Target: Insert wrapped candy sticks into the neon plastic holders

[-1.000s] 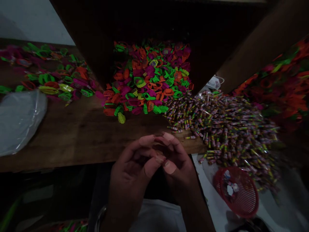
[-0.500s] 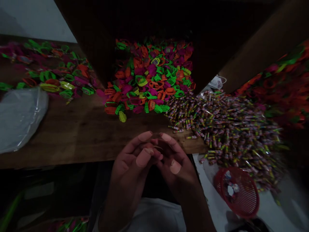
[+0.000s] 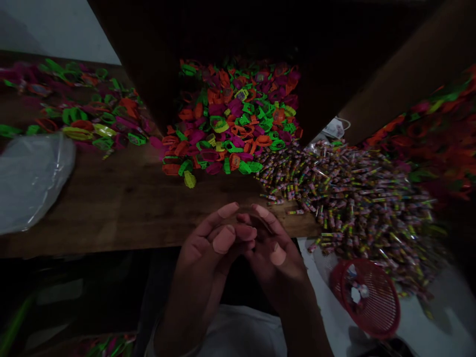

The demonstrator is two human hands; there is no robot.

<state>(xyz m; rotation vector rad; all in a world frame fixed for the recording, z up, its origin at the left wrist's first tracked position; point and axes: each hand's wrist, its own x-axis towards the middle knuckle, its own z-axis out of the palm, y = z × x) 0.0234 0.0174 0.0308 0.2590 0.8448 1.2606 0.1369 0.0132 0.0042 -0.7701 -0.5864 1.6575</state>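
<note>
My left hand and my right hand are held close together, palms facing, over the table's front edge. Their fingers are loosely curled and apart, and I can make out nothing held in either one. Some fingertips of the left hand overlap the right hand's fingers. Beyond them lies a heap of bright plastic toy watches in green, orange, pink and yellow. A single yellow toy watch sits at the heap's near edge. To the right spreads a large pile of small wrapped candy tubes.
A clear plastic bag lies on the wooden table at the left. More toy watches are behind it, and others are at the far right. A red basket with scraps stands low at the right. Dark panels flank the middle heap.
My hands have drawn slightly apart at the thumbs, the right one shifting a little to the right. The piles and the basket are unchanged.
</note>
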